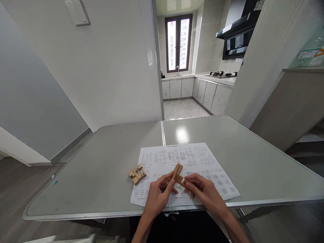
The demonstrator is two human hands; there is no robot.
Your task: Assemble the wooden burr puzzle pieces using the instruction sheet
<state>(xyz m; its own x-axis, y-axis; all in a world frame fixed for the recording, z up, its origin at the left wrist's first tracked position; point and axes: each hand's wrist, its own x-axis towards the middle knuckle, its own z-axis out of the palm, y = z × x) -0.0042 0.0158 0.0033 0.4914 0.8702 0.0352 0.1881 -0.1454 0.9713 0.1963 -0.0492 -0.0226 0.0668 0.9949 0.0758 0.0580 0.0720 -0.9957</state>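
Left hand [159, 195]: pinching the brown wooden pieces [179, 167] at the near end of the upper length, thumb against forefinger, with the remaining fingers curled behind and partly hidden

Right hand [206, 192]: gripping the lower length between thumb and fingers, just beside a white patch [183, 180] too small to identify

Brown wooden pieces: held between both hands over the near half of a printed sheet [164, 163], one length slanting up and away, another angling down toward the right palm; touching where the two meet, though whether locked together, impossible to tell

Pale wooden blocks [138, 176]: gathered in a small cluster to the left of both hands, across the sheet's left edge, with a dark mark on one

Printed sheet: spread beneath the hands at the near side of a grey-green table [101, 168], covered in rows of small diagrams, too fine to read

Table: pale-edged and round-cornered, split by a seam [163, 133] down the middle, with a teal scrap [55, 182] near the left edge

Kitchen beyond: seen through a doorway, with a dark-framed window [178, 44], a tap [178, 69], white cabinets [187, 87] and a gas hob [222, 74] beneath a black range hood [238, 25]

Wall at left: plain and light, with a white switch [77, 12] high up
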